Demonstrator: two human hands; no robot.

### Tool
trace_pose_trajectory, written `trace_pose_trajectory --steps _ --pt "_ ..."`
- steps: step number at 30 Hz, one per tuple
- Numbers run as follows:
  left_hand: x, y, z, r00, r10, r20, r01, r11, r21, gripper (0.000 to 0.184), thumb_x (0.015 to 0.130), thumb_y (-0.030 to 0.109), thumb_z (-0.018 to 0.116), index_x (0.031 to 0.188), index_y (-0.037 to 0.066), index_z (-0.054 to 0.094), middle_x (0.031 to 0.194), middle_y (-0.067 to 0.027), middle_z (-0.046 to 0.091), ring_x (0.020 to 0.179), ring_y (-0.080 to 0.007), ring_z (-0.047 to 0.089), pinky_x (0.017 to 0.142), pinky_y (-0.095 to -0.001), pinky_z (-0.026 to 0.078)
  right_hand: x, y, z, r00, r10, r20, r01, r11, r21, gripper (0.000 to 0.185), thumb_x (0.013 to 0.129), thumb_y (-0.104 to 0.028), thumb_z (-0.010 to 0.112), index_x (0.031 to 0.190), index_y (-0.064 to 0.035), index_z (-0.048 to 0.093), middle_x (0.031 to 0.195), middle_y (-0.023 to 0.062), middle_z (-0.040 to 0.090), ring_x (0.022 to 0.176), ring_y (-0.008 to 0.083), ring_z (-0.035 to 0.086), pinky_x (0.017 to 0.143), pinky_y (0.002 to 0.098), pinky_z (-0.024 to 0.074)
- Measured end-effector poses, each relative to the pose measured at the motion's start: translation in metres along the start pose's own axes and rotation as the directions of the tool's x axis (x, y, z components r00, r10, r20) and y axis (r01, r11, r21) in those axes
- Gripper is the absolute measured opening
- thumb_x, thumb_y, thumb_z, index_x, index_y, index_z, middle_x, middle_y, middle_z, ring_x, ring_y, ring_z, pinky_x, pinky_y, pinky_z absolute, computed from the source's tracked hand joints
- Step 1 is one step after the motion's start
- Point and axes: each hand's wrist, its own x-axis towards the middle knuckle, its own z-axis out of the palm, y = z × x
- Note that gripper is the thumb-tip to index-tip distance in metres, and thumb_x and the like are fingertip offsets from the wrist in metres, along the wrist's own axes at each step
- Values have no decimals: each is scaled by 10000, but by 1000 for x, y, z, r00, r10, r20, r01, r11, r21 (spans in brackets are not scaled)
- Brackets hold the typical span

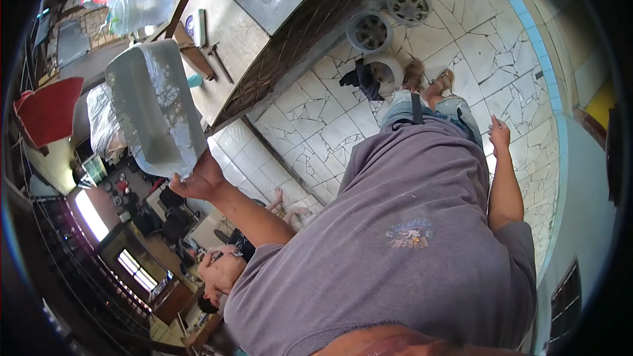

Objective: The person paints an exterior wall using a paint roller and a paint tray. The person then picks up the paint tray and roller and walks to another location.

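Observation:
My left hand (201,179) grips the near end of a grey rectangular tub (157,109), raised at the left. Pale, flaky patches mark its surface, and my thumb shows at its edge. The fingers behind it are partly hidden. Down by my right side hangs my right hand (500,133), over the tiled floor, with its fingers loosely apart and nothing visible in them. Behind the tub is a crinkled white bag (102,120).
A workbench (247,46) holds a hammer (222,64) and a green-and-white tool (200,27). Wheel covers (369,31), a white round container (384,71) and dark cloth (361,79) lie near my feet. Another person (224,267) is at lower left. A red panel (49,112) stands far left.

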Motion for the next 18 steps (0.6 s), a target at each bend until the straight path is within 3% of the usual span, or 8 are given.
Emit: trace_pose_trajectory --steps 5,10,11,13,15,17,18 --pt "2 -1 15 1000 -15 17 15 1000 2 912 797 372 696 1631 121 424 1620 -158 496 1491 -396 469 1219 -636 366 6 -22 -9 998 -15 -58 18 999 50 512 1035 -448 719 1320 -23 699 969 67 738 736 110 649 570 258 474" --pt "-5 -23 37 983 -126 135 151 970 -191 919 815 354 691 1642 81 400 1618 -169 503 1503 -410 460 1250 -618 349 1 -47 -21 981 -182 -67 189 975 114 471 1039 -442 715 1296 -47 707 947 43 701 731 108 638 563 253 464" --pt "-6 -35 44 976 -154 154 184 961 -207 920 809 353 695 1639 80 407 1609 -171 514 1494 -412 473 1251 -611 356 1 -56 -23 981 -172 -94 182 977 109 463 1031 -442 713 1267 -45 738 960 80 759 741 155 686 671 313 531" --pt "0 -66 57 966 -189 177 228 945 -235 909 798 339 693 1628 82 427 1591 -170 535 1469 -413 506 1239 -601 382 23 -66 -26 971 -199 -132 200 980 -5 474 1023 -452 720 1231 -27 745 963 95 760 758 184 696 693 323 548" --pt "-3 -94 102 905 -289 313 369 899 -237 875 796 313 673 1613 93 453 1581 -143 553 1457 -381 530 1235 -621 387 40 -77 -31 973 -177 -148 182 983 21 481 1016 -453 728 1196 -7 747 931 104 748 761 202 700 705 335 556" --pt "-6 -123 127 929 -271 252 334 908 -252 879 817 358 680 1637 160 432 1613 -141 510 1486 -398 482 1195 -639 410 43 -88 -44 980 -155 -128 167 982 93 479 1017 -449 730 1177 2 744 891 96 731 745 192 696 681 346 550" --pt "-7 -137 140 894 -311 323 414 848 -329 881 814 344 680 1639 165 430 1625 -135 497 1488 -396 477 1219 -644 384 57 -84 -48 979 -164 -125 178 977 117 456 1023 -452 726 1168 -20 743 846 67 696 691 169 665 613 332 510"
